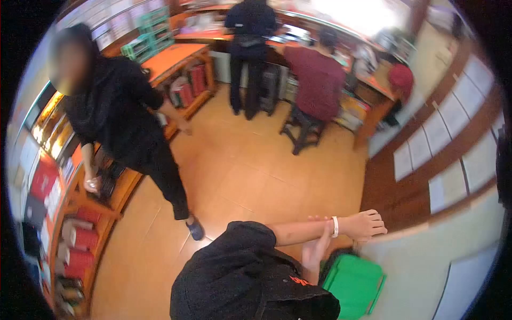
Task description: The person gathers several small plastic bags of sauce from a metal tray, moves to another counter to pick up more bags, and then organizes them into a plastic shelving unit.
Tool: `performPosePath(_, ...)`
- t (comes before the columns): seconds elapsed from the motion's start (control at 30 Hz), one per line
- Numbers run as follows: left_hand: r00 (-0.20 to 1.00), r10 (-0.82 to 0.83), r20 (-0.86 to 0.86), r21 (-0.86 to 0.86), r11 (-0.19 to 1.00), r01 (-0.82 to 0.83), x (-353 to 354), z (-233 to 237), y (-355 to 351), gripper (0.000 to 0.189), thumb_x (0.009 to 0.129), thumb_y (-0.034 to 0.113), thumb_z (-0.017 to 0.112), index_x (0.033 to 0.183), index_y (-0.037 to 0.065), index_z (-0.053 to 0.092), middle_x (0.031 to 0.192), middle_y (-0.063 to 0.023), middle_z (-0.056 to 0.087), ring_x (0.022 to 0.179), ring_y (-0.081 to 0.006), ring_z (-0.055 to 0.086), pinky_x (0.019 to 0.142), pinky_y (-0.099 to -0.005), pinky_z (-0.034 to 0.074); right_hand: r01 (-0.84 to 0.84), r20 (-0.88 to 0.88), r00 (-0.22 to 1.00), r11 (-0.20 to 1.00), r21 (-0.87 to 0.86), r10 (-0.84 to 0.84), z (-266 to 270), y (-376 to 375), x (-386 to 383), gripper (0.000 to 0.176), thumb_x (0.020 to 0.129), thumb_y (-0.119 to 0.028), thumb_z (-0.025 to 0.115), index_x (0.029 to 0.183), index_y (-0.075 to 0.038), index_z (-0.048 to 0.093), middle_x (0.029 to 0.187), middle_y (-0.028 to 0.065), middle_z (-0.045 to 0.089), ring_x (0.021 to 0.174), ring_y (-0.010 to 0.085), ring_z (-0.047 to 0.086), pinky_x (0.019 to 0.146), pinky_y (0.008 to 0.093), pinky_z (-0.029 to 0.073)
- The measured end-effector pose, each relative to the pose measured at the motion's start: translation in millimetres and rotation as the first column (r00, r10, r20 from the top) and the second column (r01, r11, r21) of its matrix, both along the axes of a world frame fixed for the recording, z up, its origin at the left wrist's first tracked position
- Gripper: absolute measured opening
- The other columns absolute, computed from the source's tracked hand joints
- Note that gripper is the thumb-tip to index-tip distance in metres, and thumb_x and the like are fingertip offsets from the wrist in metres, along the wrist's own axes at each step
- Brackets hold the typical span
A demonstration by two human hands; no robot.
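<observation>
My left arm stretches across to the right in a black sleeve, and a white wristband (pixel 335 226) circles the wrist. My left hand (pixel 367 224) is held in the air with nothing in it, palm down, its fingers loosely bent and slightly apart. From below, my right hand (pixel 316 246) reaches up to that wrist, with fingertips showing on the far side of the forearm. Its fingers are wrapped at the wristband's edge, partly hidden by the left arm. Under both hands is a green plastic object (pixel 353 288), perhaps a bin or seat, with something dark behind it.
A person in black (pixel 120 106) stands left by an orange shelf unit (pixel 114 213) with red binders. At the back, one person (pixel 250 48) stands at a counter and another (pixel 317 77) sits on a dark stool (pixel 306 125). Papers (pixel 429 133) hang on the right wall.
</observation>
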State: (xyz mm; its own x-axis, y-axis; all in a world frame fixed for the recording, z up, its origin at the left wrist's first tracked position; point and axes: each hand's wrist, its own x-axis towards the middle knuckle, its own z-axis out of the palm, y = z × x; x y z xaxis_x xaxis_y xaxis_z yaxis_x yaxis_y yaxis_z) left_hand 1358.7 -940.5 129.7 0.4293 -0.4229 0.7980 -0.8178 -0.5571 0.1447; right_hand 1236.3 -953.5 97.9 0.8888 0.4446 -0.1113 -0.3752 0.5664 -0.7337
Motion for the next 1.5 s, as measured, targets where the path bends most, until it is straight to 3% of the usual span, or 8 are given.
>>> performPosePath(0.07, 0.986, 0.166, -0.036, 0.001, 0.986, -0.166, 0.6, 3.8, 76.2, 0.043, 0.064, 0.019, 0.057, 0.105, 0.008, 0.048, 0.092, -0.0068, 0.051, 0.091, -0.0228, 0.048, 0.085, -0.0357, 0.036, 0.054, -0.255, 0.966, 0.998, 0.019, -0.048, 6.1, 64.7, 17.1, 0.03, 0.084, -0.031, 0.051, 0.107, -0.011, 0.045, 0.09, 0.0037, 0.053, 0.083, 0.0184, 0.052, 0.076, 0.0381, 0.044)
performPosePath(0.27, 0.894, 0.435, -0.107, -0.137, 0.884, -0.447, -30.4, 38.5, 177.4, 0.043, 0.066, 0.016, 0.058, 0.106, 0.007, 0.046, 0.092, -0.0067, 0.051, 0.088, -0.0239, 0.048, 0.08, -0.0361, 0.038, -0.301, -0.165, 0.925, 0.925, 0.233, 0.343, 14.0, 138.1, 16.1, 0.029, 0.083, -0.03, 0.052, 0.105, -0.012, 0.044, 0.078, 0.0042, 0.05, 0.068, 0.0168, 0.05, 0.07, 0.0368, 0.044)
performPosePath(0.43, 0.916, 0.308, -0.257, -0.372, 0.843, -0.388, -39.4, 62.7, 234.7, 0.041, 0.072, 0.014, 0.056, 0.109, 0.007, 0.042, 0.092, -0.0038, 0.053, 0.084, -0.0235, 0.049, 0.073, -0.036, 0.041, -0.572, 0.077, 0.816, 0.781, 0.248, 0.573, 12.8, 188.8, 31.7, 0.037, 0.077, -0.034, 0.056, 0.103, -0.012, 0.042, 0.076, 0.0037, 0.049, 0.068, 0.0174, 0.05, 0.071, 0.038, 0.043)
performPosePath(0.63, 0.837, 0.534, -0.119, -0.256, 0.798, -0.546, -11.2, 73.5, 314.9, 0.034, 0.068, 0.01, 0.057, 0.1, 0.006, 0.046, 0.078, -0.0033, 0.055, 0.076, -0.0232, 0.052, 0.064, -0.034, 0.044, -0.787, 0.247, 0.609, 0.535, 0.307, 0.754, 8.4, 270.4, 75.2, 0.047, 0.07, -0.036, 0.062, 0.104, -0.012, 0.04, 0.076, 0.0043, 0.048, 0.067, 0.0178, 0.051, 0.071, 0.0381, 0.043)
performPosePath(0.9, 0.891, 0.419, -0.175, -0.258, 0.854, -0.452, 105.1, 89.2, 418.8, 0.028, 0.068, 0.01, 0.055, 0.095, 0.008, 0.048, 0.075, -0.0039, 0.053, 0.075, -0.022, 0.054, 0.062, -0.0332, 0.045, -0.887, 0.428, 0.461, 0.399, 0.231, 0.777, 21.4, 386.8, 203.4, 0.057, 0.067, -0.036, 0.066, 0.109, -0.012, 0.037, 0.081, 0.0059, 0.048, 0.07, 0.0193, 0.051, 0.069, 0.0395, 0.045)
performPosePath(1.2, 0.372, 0.925, -0.08, 0.356, 0.375, -0.856, 112.9, 19.7, 611.8, 0.032, 0.071, 0.023, 0.059, 0.099, 0.012, 0.049, 0.08, -0.0013, 0.052, 0.079, -0.0176, 0.051, 0.068, -0.0309, 0.039, -0.845, -0.171, 0.501, 0.523, 0.115, 0.848, -0.6, 505.6, 240.7, 0.04, 0.084, -0.025, 0.052, 0.119, -0.009, 0.042, 0.108, 0.0096, 0.05, 0.1, 0.0202, 0.046, 0.089, 0.0368, 0.038)
performPosePath(1.37, 0.336, 0.939, -0.065, 0.272, 0.341, -0.9, 100.2, -14.8, 667.6, 0.026, 0.071, 0.022, 0.057, 0.092, 0.011, 0.049, 0.073, -0.001, 0.054, 0.073, -0.0185, 0.054, 0.062, -0.0317, 0.041, -0.877, -0.19, 0.451, 0.472, 0.089, 0.872, -1.1, 582.6, 206.0, 0.028, 0.083, -0.022, 0.055, 0.107, -0.011, 0.047, 0.091, 0.0035, 0.053, 0.085, 0.0164, 0.05, 0.079, 0.0388, 0.043)
performPosePath(1.5, 0.498, 0.751, -0.434, -0.028, 0.541, -0.841, 76.5, -7.5, 744.5, 0.02, 0.076, 0.015, 0.05, 0.095, 0.007, 0.049, 0.073, -0.0073, 0.055, 0.073, -0.0265, 0.055, 0.061, -0.0369, 0.045, -0.884, -0.191, 0.444, 0.463, 0.071, 0.876, -9.0, 668.3, 190.6, 0.027, 0.083, -0.019, 0.053, 0.107, -0.011, 0.046, 0.081, 0.0021, 0.05, 0.077, 0.0158, 0.05, 0.075, 0.0375, 0.044)
